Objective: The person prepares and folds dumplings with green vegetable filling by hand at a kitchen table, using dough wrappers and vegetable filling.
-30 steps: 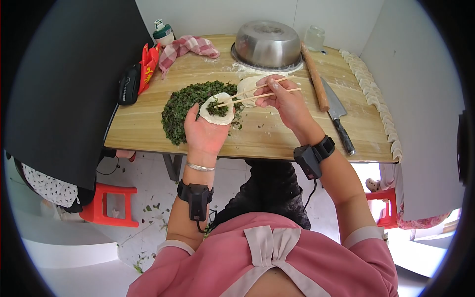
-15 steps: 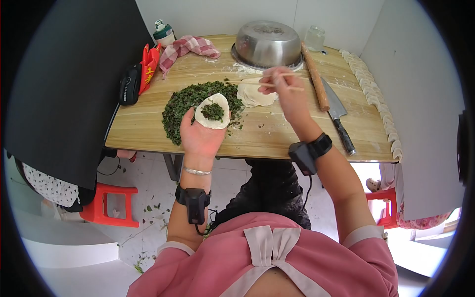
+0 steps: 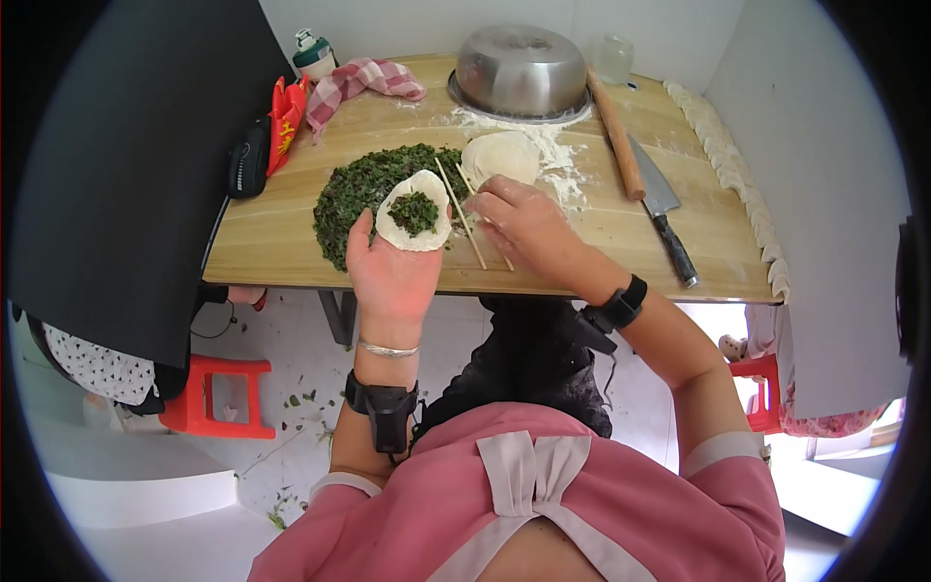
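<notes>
Well, my left hand is palm up, holding a round dough wrapper across the palm, with the thumb raised beside its left edge. A small mound of chopped green filling sits in the middle of that wrapper, leaving a pale rim all round. I have a silver bracelet on that wrist.

My right hand is turned knuckles up, fingers bent and bunched, over one of the two wooden chopsticks. That stick runs under my fingers and shows at both ends; I can't tell whether I am gripping it. The other slants just beside my fingertips, between my two hands.

Behind my left hand, a broad heap of chopped greens is spread on the wooden surface. Beyond my right hand lie more dough wrappers, with loose flour beside them. Farther back is an upturned metal basin. Out to my right I have a rolling pin, next to it a cleaver, and a row of folded dough pieces along the right edge. A checked cloth lies crumpled at the far left, near a bottle.
</notes>
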Demonstrator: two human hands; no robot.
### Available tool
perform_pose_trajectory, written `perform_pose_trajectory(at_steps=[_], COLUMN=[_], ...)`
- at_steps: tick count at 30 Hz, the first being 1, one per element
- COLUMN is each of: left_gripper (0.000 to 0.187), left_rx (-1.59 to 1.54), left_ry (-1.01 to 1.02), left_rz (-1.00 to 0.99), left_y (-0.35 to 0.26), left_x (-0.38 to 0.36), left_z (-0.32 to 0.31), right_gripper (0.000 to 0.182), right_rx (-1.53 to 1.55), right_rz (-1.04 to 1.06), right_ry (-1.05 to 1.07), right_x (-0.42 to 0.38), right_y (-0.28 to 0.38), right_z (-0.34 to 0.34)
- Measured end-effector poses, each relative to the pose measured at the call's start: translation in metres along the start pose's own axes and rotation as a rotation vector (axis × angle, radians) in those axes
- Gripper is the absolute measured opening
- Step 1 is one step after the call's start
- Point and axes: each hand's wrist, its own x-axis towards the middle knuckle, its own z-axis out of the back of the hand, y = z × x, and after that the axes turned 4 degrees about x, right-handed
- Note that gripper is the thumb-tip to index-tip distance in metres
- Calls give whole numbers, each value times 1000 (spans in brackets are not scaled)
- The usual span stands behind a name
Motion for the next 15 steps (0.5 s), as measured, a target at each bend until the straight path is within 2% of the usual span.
perform_pose_trajectory(at_steps=[2, 6, 8, 10, 13, 15], left_gripper=[55, 59, 59, 59, 52, 46], left_rx=[47, 123, 143, 162, 178, 219], left_ry=[17, 99, 75, 54, 56, 125], left_rz=[-3, 26, -11, -53, -74, -109], left_y=[7, 15, 23, 28, 34, 36], left_x=[-1, -5, -7, -8, -8, -8], left_z=[0, 2, -3, -6, -2, 4], right_gripper=[26, 29, 19, 17, 15, 15], right_rx=[281, 294, 196, 143, 100, 111], right_rz=[-11, 18, 82, 101, 106, 93], right_ry=[-78, -138, -212, -197, -204, -226], right_x=[1, 3, 3, 3, 2, 5], right_y=[28, 45, 45, 42, 41, 40], right_z=[16, 11, 6, 4, 2, 4])
